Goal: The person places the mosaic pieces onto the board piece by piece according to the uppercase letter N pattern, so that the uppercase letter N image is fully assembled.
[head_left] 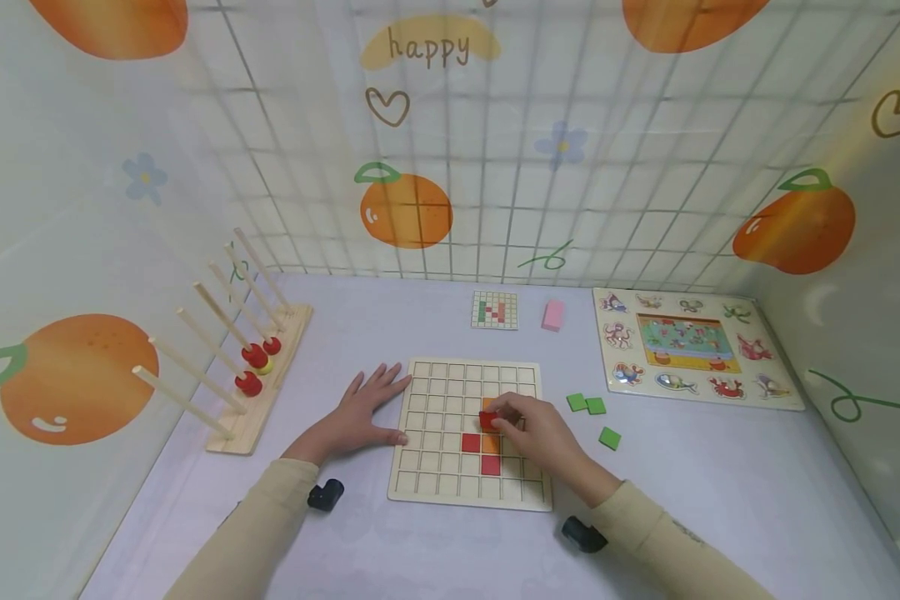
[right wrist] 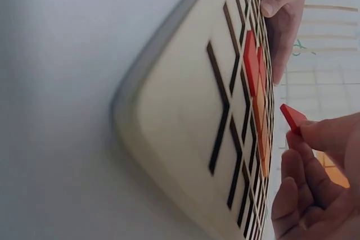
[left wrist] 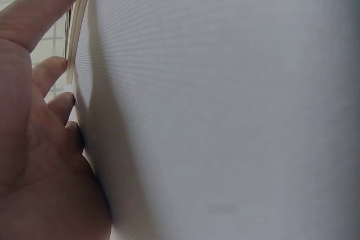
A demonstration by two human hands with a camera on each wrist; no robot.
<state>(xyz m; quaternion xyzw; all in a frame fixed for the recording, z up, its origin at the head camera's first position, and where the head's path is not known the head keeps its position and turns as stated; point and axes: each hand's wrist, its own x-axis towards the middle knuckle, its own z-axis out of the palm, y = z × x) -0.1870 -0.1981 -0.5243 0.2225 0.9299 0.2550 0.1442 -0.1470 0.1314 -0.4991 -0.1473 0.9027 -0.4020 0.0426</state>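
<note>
A square wooden grid board lies on the table, bearing a red tile, a pinkish-red tile and an orange tile; more orange shows near the right fingers. Over the grid, my right hand pinches a red square tile between thumb and fingertips. In the right wrist view that tile is tilted and apart from the board. My left hand is spread flat at the board's left side, thumb and index fingertips at its edge. Three loose green tiles lie right of the board.
Behind the board are a small pattern card and a pink block. A sea-animal puzzle board sits at the back right. On the left stands a wooden peg rack with tall pegs and red beads.
</note>
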